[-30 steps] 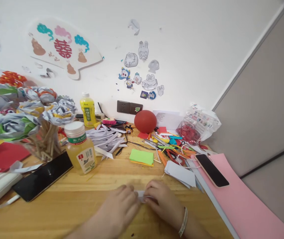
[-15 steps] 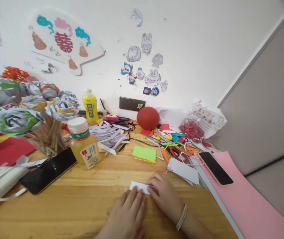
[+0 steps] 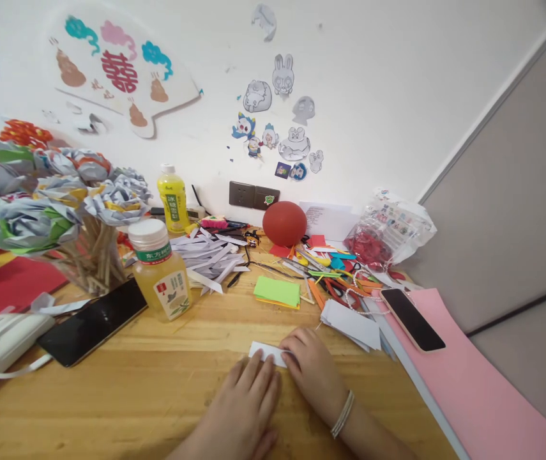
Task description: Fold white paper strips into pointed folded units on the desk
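Observation:
A small folded white paper [image 3: 264, 351] lies on the wooden table [image 3: 133, 390] near its front edge. My left hand [image 3: 244, 409] lies flat with fingers stretched out, their tips at the paper's near edge. My right hand [image 3: 313, 367], a bracelet on its wrist, rests with fingers curled down on the paper's right end. Much of the paper is hidden under both hands.
A tea bottle [image 3: 159, 271], a black tablet [image 3: 93, 322], a green note pad [image 3: 277, 291], white paper slips [image 3: 352, 324], a phone [image 3: 412, 310] on pink card [image 3: 474, 396], a red ball [image 3: 284, 223], scattered paper strips [image 3: 208, 255] and paper flowers [image 3: 57, 204] crowd the table.
A second ago both hands covered the paper close together. My left hand has since slid back toward me and flattened, so the paper's left end shows. The view shifted slightly.

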Available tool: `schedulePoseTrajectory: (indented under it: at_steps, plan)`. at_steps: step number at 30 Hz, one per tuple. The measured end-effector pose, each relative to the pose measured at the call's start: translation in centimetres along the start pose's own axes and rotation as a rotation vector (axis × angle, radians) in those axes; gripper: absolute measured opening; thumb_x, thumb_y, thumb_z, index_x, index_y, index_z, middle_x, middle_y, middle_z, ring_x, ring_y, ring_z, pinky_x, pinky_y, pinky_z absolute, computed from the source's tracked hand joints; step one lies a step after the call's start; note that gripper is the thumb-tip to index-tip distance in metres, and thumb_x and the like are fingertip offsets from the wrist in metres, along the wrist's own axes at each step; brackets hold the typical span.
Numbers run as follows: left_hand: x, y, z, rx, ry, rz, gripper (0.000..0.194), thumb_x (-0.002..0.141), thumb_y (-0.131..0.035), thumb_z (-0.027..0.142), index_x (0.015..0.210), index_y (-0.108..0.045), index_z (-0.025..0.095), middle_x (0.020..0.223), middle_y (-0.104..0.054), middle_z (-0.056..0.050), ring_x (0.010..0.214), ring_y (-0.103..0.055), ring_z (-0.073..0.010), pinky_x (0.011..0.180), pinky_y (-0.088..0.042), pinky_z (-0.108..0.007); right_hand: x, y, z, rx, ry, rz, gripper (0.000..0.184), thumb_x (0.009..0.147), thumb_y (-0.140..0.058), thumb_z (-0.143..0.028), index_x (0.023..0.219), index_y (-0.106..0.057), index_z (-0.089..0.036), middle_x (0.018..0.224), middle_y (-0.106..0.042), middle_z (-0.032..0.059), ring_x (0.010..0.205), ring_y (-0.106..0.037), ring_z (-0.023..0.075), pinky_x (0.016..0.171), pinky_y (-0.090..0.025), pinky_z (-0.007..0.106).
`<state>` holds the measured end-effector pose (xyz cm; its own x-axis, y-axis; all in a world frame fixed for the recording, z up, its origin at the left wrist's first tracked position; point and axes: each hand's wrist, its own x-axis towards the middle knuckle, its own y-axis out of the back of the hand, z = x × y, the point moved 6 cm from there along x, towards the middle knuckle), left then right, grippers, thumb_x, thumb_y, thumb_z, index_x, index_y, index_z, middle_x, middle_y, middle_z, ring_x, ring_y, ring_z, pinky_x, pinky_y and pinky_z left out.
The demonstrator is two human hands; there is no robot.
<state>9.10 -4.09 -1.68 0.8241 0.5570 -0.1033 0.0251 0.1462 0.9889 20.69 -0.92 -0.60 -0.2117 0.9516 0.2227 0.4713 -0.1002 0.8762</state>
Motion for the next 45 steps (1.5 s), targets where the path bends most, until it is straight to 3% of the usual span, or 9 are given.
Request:
schedulePoseTrajectory:
  at_steps: [14, 27, 36, 40, 45]
  plan:
    - [0.0, 0.6, -0.2, 0.026, 0.010, 0.005, 0.061, 0.076, -0.060, 0.024, 0.134, -0.042, 0.014, 0.144, -0.034, -0.018, 0.132, -0.029, -0.0390, 0.102, -0.035, -0.053, 0.0, -0.2, 0.3, 0.011, -0.033, 0.019, 0.011, 0.082, -0.056, -0.006, 0.081, -0.057, -0.016, 0.088, -0.058, 0.0043, 0.085, -0.051, 0.0205, 0.078, -0.041, 0.034]
    - [-0.1, -0.5, -0.5, -0.013, -0.009, 0.096, 0.062, 0.076, -0.062, 0.024, 0.134, -0.041, 0.014, 0.145, -0.027, -0.022, 0.133, -0.025, -0.0396, 0.102, -0.032, -0.054, 0.0, -0.3, 0.6, 0.067, -0.034, 0.037, 0.013, 0.081, -0.053, -0.005, 0.081, -0.055, -0.018, 0.087, -0.057, 0.0034, 0.084, -0.050, 0.0193, 0.076, -0.040, 0.032]
    - [0.1, -3.3, -1.2, 0.012, -0.050, 0.124, 0.076, 0.070, -0.066, 0.027, 0.138, -0.034, 0.015, 0.148, -0.018, -0.022, 0.134, -0.017, -0.0422, 0.102, -0.030, -0.058, -0.1, -0.5, 0.6, 0.082, -0.060, 0.011, 0.012, 0.082, -0.053, -0.006, 0.082, -0.055, -0.017, 0.088, -0.057, 0.0036, 0.085, -0.049, 0.0193, 0.078, -0.039, 0.032]
    - [0.5, -4.6, -1.6, 0.051, -0.050, 0.072, 0.082, 0.070, -0.068, 0.029, 0.141, -0.028, 0.016, 0.147, -0.022, -0.021, 0.134, -0.020, -0.0421, 0.102, -0.031, -0.056, 0.1, -0.5, 0.6, 0.076, -0.097, -0.006, 0.012, 0.077, -0.064, -0.013, 0.083, -0.055, -0.017, 0.089, -0.056, 0.0036, 0.086, -0.049, 0.0206, 0.077, -0.038, 0.033]
    - [0.7, -6.8, -2.2, 0.091, -0.079, 0.132, 0.082, 0.071, -0.069, 0.034, 0.141, -0.029, 0.017, 0.147, -0.022, -0.022, 0.133, -0.022, -0.0425, 0.102, -0.031, -0.057, 0.3, -0.3, 0.7, 0.112, -0.162, -0.010, 0.016, 0.072, -0.067, -0.013, 0.083, -0.057, -0.018, 0.089, -0.057, 0.0021, 0.087, -0.049, 0.0199, 0.077, -0.037, 0.031]
